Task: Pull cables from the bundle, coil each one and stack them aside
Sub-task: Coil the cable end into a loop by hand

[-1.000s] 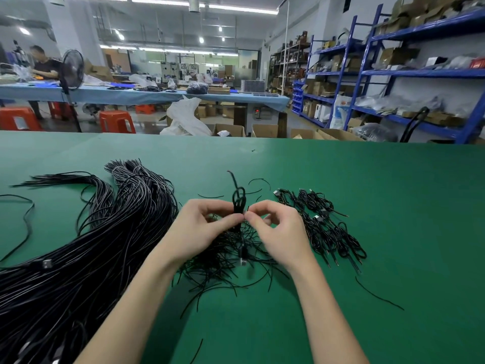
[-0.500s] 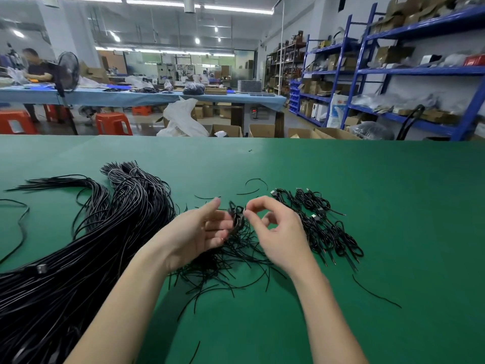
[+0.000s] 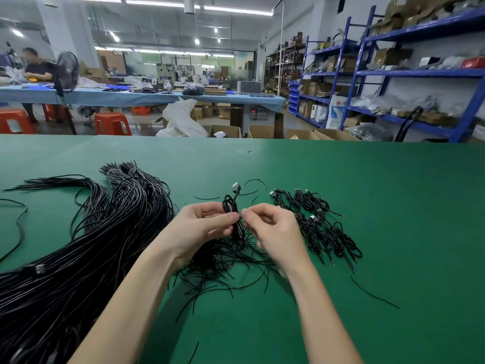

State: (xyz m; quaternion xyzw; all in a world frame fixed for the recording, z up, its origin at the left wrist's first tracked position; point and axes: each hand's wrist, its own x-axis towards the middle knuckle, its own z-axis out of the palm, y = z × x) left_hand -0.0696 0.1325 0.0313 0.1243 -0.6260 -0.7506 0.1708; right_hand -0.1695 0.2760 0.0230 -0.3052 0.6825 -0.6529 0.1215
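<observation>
Green felt covers the worktop (image 3: 393, 206), and nearly everything on it is black cable. Both hands meet at its middle around one small coiled cable (image 3: 232, 208), held upright with its plug end sticking up. The left hand (image 3: 199, 227) grips the coil, thumb pressed across its waist and fingers curled behind it. The right hand (image 3: 273, 229) pinches at the same spot with thumb and forefinger, the other fingers curled; whether it is holding a thin tie or the cable's own tail is too small to tell.

Judging by the layout, the job is in its early part. A modest stack of finished coils (image 3: 322, 227) lies just to the right of the hands, perhaps a dozen or so. The bundle (image 3: 86, 248) to the left is far bigger, a thick sheaf running off the near edge, so most cables remain to be pulled. A loose tangle of thin strands (image 3: 225, 269) sits under the wrists, and a few stray strands lie around it. The coil in hand looks almost ready for the stack.
</observation>
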